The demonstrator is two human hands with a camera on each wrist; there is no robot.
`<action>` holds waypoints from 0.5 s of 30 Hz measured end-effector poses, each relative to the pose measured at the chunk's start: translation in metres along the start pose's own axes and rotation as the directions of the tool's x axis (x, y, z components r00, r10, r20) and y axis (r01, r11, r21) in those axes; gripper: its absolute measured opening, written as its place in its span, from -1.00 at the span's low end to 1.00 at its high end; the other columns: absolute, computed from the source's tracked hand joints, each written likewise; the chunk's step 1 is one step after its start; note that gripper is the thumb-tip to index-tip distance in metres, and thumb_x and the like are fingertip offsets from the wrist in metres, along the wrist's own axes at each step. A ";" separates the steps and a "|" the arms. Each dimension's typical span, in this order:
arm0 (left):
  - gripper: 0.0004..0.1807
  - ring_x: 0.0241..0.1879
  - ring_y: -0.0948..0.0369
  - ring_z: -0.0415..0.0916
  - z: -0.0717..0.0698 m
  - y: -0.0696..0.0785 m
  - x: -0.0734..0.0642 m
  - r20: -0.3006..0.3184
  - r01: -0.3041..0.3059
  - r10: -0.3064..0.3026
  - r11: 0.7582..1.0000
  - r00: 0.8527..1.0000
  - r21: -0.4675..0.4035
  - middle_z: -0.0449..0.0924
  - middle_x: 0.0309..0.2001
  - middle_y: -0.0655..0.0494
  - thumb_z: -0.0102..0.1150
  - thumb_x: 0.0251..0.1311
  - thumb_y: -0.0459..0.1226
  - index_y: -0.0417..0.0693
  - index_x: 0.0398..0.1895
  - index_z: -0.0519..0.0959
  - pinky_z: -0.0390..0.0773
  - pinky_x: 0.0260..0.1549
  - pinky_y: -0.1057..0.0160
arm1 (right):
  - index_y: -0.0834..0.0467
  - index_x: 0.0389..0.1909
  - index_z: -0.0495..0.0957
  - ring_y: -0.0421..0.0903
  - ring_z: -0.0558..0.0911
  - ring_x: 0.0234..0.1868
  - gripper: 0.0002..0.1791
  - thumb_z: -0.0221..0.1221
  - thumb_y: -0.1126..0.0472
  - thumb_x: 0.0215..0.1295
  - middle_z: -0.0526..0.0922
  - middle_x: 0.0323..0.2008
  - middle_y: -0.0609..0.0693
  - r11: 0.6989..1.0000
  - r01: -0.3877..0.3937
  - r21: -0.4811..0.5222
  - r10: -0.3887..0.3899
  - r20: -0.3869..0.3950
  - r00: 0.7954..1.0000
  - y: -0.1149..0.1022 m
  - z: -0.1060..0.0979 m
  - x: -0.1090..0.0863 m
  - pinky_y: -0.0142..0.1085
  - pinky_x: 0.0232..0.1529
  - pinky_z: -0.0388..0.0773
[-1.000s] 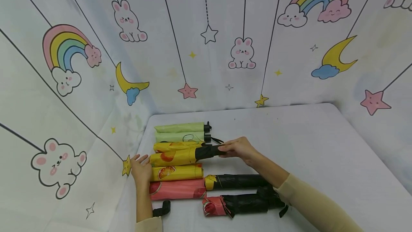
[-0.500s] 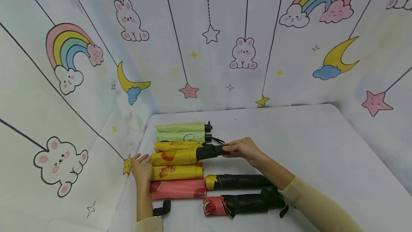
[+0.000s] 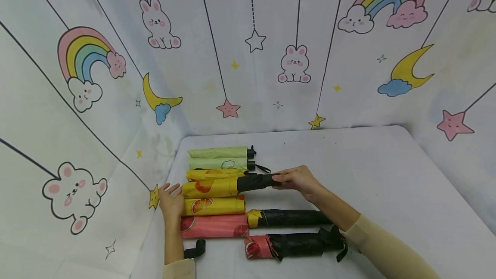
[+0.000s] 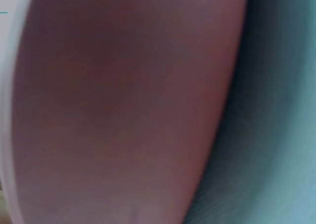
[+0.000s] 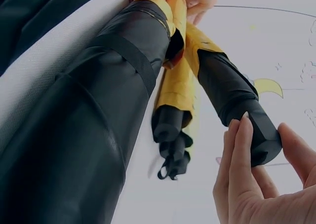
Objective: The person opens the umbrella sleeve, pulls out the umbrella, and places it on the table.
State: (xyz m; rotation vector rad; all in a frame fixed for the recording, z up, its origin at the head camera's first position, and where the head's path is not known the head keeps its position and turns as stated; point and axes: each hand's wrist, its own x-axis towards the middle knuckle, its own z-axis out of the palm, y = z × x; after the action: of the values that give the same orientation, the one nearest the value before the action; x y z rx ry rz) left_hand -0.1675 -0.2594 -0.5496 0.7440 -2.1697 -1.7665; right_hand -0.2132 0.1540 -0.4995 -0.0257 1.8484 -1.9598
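Observation:
My right hand (image 3: 296, 181) grips the black handle end of a folded umbrella (image 3: 253, 181), its fingers and thumb around it in the right wrist view. A yellow sleeve with orange-slice prints (image 3: 211, 187) covers the umbrella's left part. My left hand (image 3: 171, 201) is at the sleeve's left end, its visible fingers extended and spread; its thumb is hidden. Just below lies another yellow sleeve (image 3: 217, 206), then a pink watermelon-print sleeve (image 3: 215, 226). Skin and a blurred grey-green surface fill the left wrist view.
Two light green sleeved umbrellas (image 3: 217, 153) and another yellow one (image 3: 211, 175) lie behind. In front are a black umbrella with a yellow end (image 3: 290, 218) and one with a red end (image 3: 298, 245). A black bent piece (image 3: 195, 249) is beside my left wrist.
My right hand has shifted slightly right along with the handle end, and a little more black shows beyond the sleeve. My left hand stays at the sleeve's left end. The head view drifts slightly.

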 end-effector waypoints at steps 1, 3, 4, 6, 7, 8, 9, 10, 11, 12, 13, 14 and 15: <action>-0.18 0.34 -0.22 0.47 0.000 0.000 0.000 -0.002 0.001 -0.001 1.000 1.000 0.004 0.39 0.40 -0.36 -0.16 0.24 -0.65 -0.31 0.60 -0.06 0.41 -0.38 0.71 | 0.42 0.03 0.71 0.13 0.82 -0.11 -0.57 0.46 0.19 0.27 0.78 -0.06 0.23 1.000 0.003 0.001 -0.003 0.000 1.000 0.000 -0.001 -0.001 -0.09 0.01 0.71; -0.18 0.35 -0.22 0.47 0.000 -0.001 0.001 -0.004 0.003 -0.003 1.000 1.000 0.008 0.39 0.40 -0.36 -0.16 0.24 -0.65 -0.31 0.60 -0.06 0.40 -0.38 0.72 | 0.41 0.03 0.71 0.13 0.82 -0.11 -0.57 0.46 0.20 0.27 0.78 -0.06 0.23 1.000 0.004 0.006 -0.004 -0.002 1.000 0.000 -0.003 -0.002 -0.08 0.02 0.71; -0.18 0.34 -0.23 0.47 0.000 -0.001 0.002 -0.005 0.004 -0.004 1.000 1.000 0.007 0.39 0.40 -0.36 -0.16 0.24 -0.65 -0.31 0.60 -0.06 0.40 -0.38 0.72 | 0.41 0.03 0.72 0.13 0.82 -0.11 -0.58 0.47 0.20 0.26 0.78 -0.05 0.23 1.000 0.002 0.013 -0.002 -0.004 1.000 0.000 -0.004 -0.002 -0.07 0.02 0.71; -0.17 0.34 -0.22 0.47 0.000 -0.001 0.002 -0.007 0.008 -0.008 1.000 1.000 0.006 0.39 0.40 -0.36 -0.16 0.23 -0.65 -0.31 0.60 -0.05 0.41 -0.39 0.71 | 0.41 0.03 0.72 0.13 0.82 -0.11 -0.58 0.47 0.21 0.26 0.78 -0.05 0.24 1.000 0.003 0.019 -0.003 -0.005 1.000 0.000 -0.006 -0.003 -0.07 0.02 0.70; -0.17 0.34 -0.22 0.47 0.000 -0.001 0.002 -0.007 0.008 -0.008 1.000 1.000 0.005 0.39 0.40 -0.36 -0.16 0.22 -0.65 -0.30 0.60 -0.05 0.41 -0.39 0.71 | 0.41 0.03 0.72 0.13 0.82 -0.11 -0.57 0.47 0.21 0.25 0.78 -0.04 0.24 1.000 0.005 0.022 -0.005 -0.004 1.000 -0.001 -0.007 -0.004 -0.07 0.02 0.70; -0.17 0.34 -0.22 0.47 0.000 -0.001 0.002 -0.006 0.008 -0.008 1.000 1.000 0.002 0.39 0.40 -0.36 -0.16 0.22 -0.66 -0.30 0.60 -0.05 0.41 -0.39 0.71 | 0.41 0.04 0.71 0.13 0.82 -0.11 -0.57 0.47 0.21 0.25 0.77 -0.04 0.24 1.000 0.004 0.024 -0.004 -0.005 1.000 -0.001 -0.007 -0.004 -0.07 0.02 0.70; -0.17 0.34 -0.22 0.47 0.000 -0.001 0.002 -0.005 0.008 -0.008 1.000 1.000 0.002 0.39 0.40 -0.36 -0.16 0.22 -0.66 -0.30 0.60 -0.05 0.41 -0.39 0.71 | 0.42 0.05 0.71 0.13 0.82 -0.11 -0.56 0.47 0.22 0.25 0.77 -0.04 0.24 1.000 0.006 0.026 -0.006 -0.004 1.000 -0.001 -0.008 -0.005 -0.07 0.02 0.70; -0.17 0.34 -0.22 0.47 0.000 0.000 0.002 -0.005 0.008 -0.008 1.000 1.000 0.001 0.40 0.40 -0.36 -0.16 0.22 -0.66 -0.30 0.60 -0.05 0.41 -0.39 0.70 | 0.43 0.05 0.70 0.12 0.82 -0.11 -0.56 0.47 0.23 0.25 0.77 -0.03 0.25 0.999 0.006 0.033 -0.006 -0.006 1.000 -0.001 -0.008 -0.006 -0.07 0.02 0.71; -0.17 0.34 -0.21 0.48 0.001 0.000 0.002 -0.004 0.007 -0.007 1.000 1.000 0.001 0.40 0.40 -0.35 -0.16 0.22 -0.66 -0.30 0.60 -0.05 0.42 -0.39 0.70 | 0.43 0.06 0.69 0.12 0.82 -0.11 -0.55 0.47 0.23 0.25 0.77 -0.03 0.25 0.999 0.009 0.033 -0.009 -0.004 1.000 -0.001 -0.009 -0.006 -0.07 0.02 0.70; -0.17 0.34 -0.22 0.48 0.001 0.000 0.002 -0.003 0.006 -0.006 1.000 1.000 0.001 0.40 0.40 -0.36 -0.15 0.23 -0.66 -0.30 0.60 -0.05 0.42 -0.39 0.70 | 0.44 0.07 0.68 0.12 0.82 -0.11 -0.55 0.46 0.23 0.26 0.76 -0.02 0.25 0.999 0.013 0.033 -0.013 -0.002 1.000 -0.001 -0.009 -0.007 -0.06 0.02 0.70; -0.17 0.33 -0.22 0.48 0.001 0.000 0.002 -0.003 0.005 -0.005 1.000 1.000 0.003 0.40 0.39 -0.35 -0.14 0.24 -0.66 -0.30 0.60 -0.05 0.42 -0.39 0.70 | 0.45 0.07 0.68 0.12 0.82 -0.11 -0.55 0.46 0.23 0.26 0.76 -0.02 0.25 0.999 0.013 0.037 -0.012 -0.004 1.000 -0.001 -0.010 -0.008 -0.07 0.02 0.70; -0.17 0.33 -0.22 0.48 0.001 0.000 0.002 -0.003 0.005 -0.005 1.000 1.000 0.002 0.40 0.39 -0.35 -0.14 0.24 -0.66 -0.30 0.60 -0.05 0.42 -0.39 0.70 | 0.45 0.07 0.68 0.12 0.82 -0.11 -0.55 0.46 0.23 0.26 0.76 -0.02 0.25 0.999 0.012 0.039 -0.012 -0.004 1.000 -0.001 -0.010 -0.009 -0.07 0.02 0.70; -0.17 0.33 -0.22 0.49 0.001 0.001 0.001 -0.003 0.004 -0.004 1.000 1.000 0.002 0.41 0.39 -0.35 -0.14 0.24 -0.65 -0.30 0.60 -0.05 0.43 -0.39 0.70 | 0.45 0.08 0.68 0.11 0.82 -0.11 -0.54 0.46 0.24 0.26 0.76 -0.02 0.25 0.999 0.011 0.043 -0.011 -0.005 1.000 -0.001 -0.011 -0.010 -0.07 0.02 0.70</action>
State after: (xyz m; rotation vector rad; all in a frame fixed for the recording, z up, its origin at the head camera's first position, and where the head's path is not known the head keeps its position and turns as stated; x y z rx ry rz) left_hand -0.1695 -0.2589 -0.5495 0.7521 -2.1696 -1.7646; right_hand -0.2081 0.1672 -0.4966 -0.0175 1.8117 -2.0083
